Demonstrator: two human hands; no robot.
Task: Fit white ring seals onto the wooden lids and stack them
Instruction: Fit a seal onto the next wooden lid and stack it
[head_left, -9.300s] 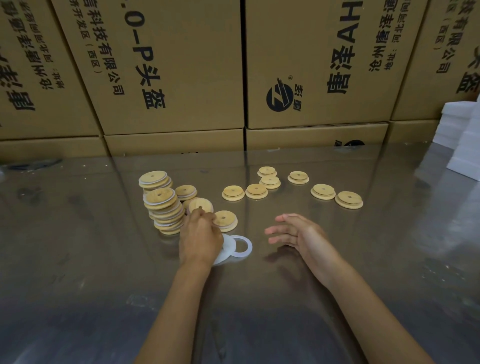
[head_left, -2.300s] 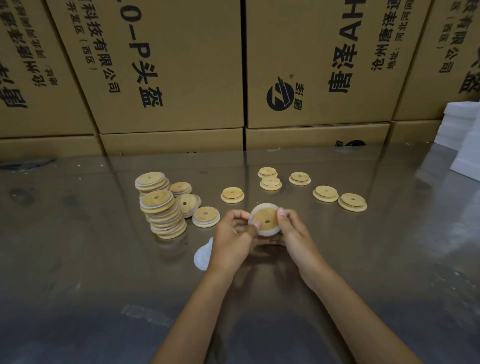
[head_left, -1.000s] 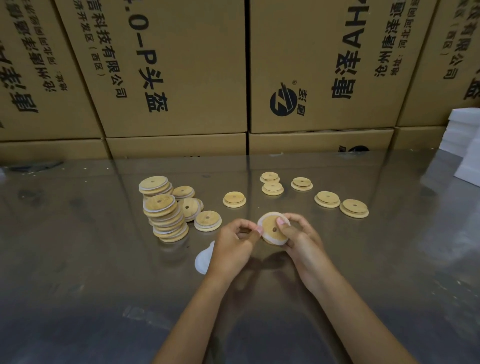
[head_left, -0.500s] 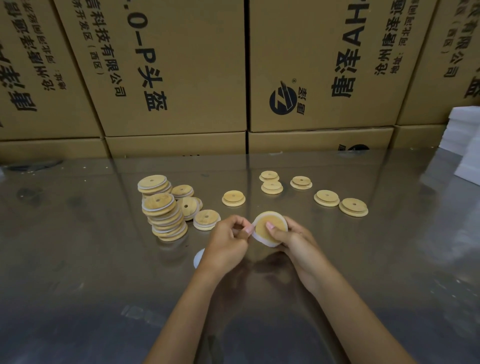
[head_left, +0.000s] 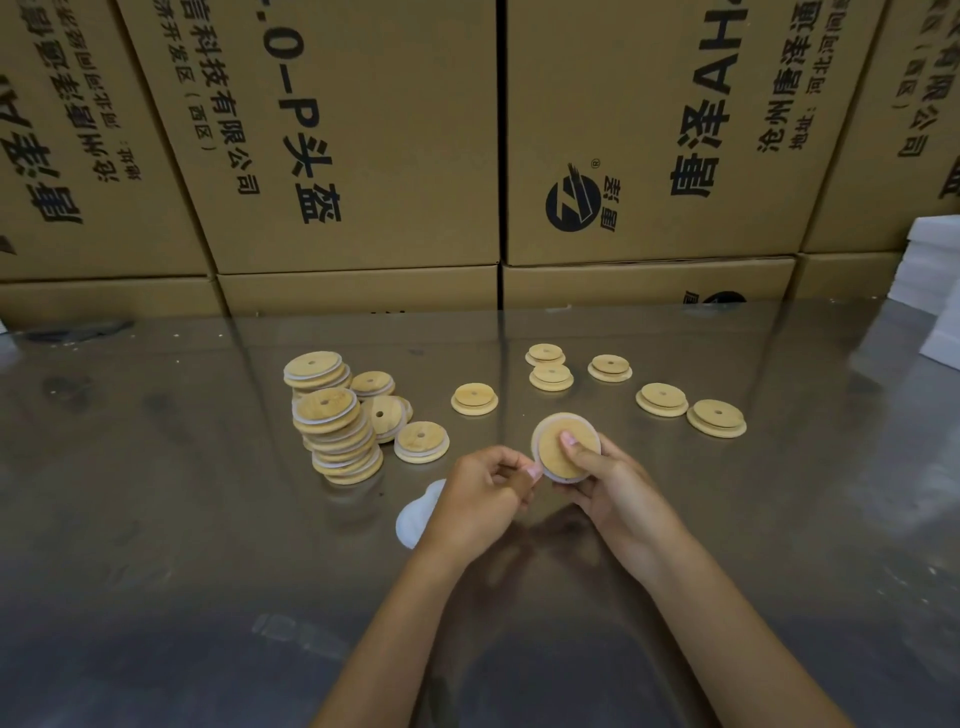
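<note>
Right hand: curled round a wooden lid, thumb pressed on its face, white ring seal showing round the rim.
Left hand: fingers curled, fingertips pinching the lid's edge just left of the right thumb.
Spare white seals: on the table, partly hidden under the left hand.
Stack of sealed lids: beyond and left of the left fingers, leaning.
Loose lids: beyond the right fingers, well apart.
Cardboard boxes: behind.
</note>
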